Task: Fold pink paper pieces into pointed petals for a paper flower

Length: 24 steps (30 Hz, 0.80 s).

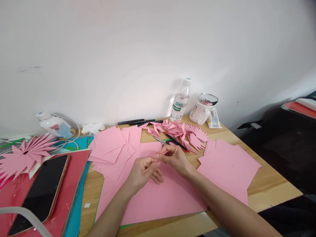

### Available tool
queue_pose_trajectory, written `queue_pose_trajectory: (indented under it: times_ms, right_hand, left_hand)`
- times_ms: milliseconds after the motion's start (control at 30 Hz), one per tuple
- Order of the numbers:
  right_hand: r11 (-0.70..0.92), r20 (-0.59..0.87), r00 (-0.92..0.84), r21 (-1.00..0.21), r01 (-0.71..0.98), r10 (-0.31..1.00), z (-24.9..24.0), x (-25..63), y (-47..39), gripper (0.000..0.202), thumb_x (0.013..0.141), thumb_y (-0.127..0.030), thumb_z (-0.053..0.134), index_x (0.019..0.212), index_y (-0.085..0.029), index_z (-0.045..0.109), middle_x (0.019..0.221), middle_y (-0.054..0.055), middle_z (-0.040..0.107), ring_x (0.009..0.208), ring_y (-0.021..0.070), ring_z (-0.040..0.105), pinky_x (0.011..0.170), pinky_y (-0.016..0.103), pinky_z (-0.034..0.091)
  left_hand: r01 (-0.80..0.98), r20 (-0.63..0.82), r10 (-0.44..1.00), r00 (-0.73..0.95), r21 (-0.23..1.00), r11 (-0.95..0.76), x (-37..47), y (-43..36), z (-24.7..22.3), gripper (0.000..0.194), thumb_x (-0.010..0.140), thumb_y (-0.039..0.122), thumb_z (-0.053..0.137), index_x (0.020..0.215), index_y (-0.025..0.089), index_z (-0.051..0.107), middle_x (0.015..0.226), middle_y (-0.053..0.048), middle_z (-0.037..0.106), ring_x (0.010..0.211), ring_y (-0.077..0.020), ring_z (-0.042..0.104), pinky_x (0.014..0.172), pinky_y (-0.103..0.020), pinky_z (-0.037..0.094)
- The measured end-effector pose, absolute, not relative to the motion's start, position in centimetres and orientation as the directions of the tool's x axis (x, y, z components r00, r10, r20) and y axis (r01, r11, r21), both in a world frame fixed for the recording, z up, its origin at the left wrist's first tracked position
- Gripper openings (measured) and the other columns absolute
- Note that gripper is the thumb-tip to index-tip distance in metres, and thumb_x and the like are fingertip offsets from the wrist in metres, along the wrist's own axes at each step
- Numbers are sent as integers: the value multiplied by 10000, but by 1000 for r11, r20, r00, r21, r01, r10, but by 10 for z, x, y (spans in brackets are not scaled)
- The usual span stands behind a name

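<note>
My left hand [142, 171] and my right hand [176, 159] meet above a large pink sheet of paper [158, 204], their fingertips close together. Both pinch a small folded pink paper piece [163, 152], mostly covered by the fingers. The left hand's lower fingers hang loosely curled. Just beyond the right hand lie scissors [170, 142] and a black pen [176, 141] with a red end. Behind them is a heap of folded pink paper pieces [184, 130], some joined in a curved, fanned row.
Pink paper squares [111, 144] lie at left, more pink sheets [229, 168] at right. A water bottle [180, 100], a lidded mug [202, 108] and pens [130, 121] line the wall. Farther left are a phone [40, 194], a pink paper pinwheel [27, 153] and a white bottle [55, 125].
</note>
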State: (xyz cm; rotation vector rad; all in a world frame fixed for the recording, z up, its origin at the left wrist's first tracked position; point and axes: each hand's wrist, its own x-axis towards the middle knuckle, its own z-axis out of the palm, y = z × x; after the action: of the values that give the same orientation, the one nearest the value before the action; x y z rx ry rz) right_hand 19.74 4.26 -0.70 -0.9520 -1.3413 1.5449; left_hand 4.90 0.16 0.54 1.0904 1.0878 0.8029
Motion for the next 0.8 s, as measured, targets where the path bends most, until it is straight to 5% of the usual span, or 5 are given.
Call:
queue_pose_trajectory:
  times_ms: [167,433,600,733,800]
  right_hand:
    - [-81,-65,-285,-996,-46,956,-5,197,46,315,703,-460,638,644,-151,654,542,2,585,502,99,503,516,235,421]
    - [-4,1,-161,-999,-32,987,-9,197,43,321,740,-454,604,635,-157,669,477,-6,533,432,96,450,428,224,372]
    - [3,8,-346,-1000,-15,938,-5,193,42,315,728,-461,611,627,-164,633,612,6,603,517,101,514,515,227,433]
    - [-98,-57,-435,-992,-74,899,-4,190,42,341,698,-500,621,651,-162,624,655,14,626,552,118,566,546,239,479]
    - [-167,-104,-362,-975,-145,926,-5,190,44,369,714,-529,590,740,-162,618,687,24,638,560,122,593,553,244,498]
  left_hand:
    - [-129,-280,893,352,931,342,43,5,9,291,760,398,600,691,118,565,643,-85,690,563,-182,667,549,-297,537]
    - [-110,-327,905,271,924,367,46,4,8,343,707,428,629,594,117,538,453,-21,592,324,-145,561,314,-218,419]
    - [-106,-309,927,214,936,337,46,5,3,330,715,446,607,631,147,496,487,-21,612,357,-159,581,341,-239,441]
    - [167,-250,967,45,956,240,48,2,-5,325,778,468,503,607,201,429,405,23,544,294,-143,508,307,-228,369]
    - [434,13,998,-63,901,16,51,3,-3,302,799,416,496,587,205,460,394,34,509,307,-113,469,356,-221,358]
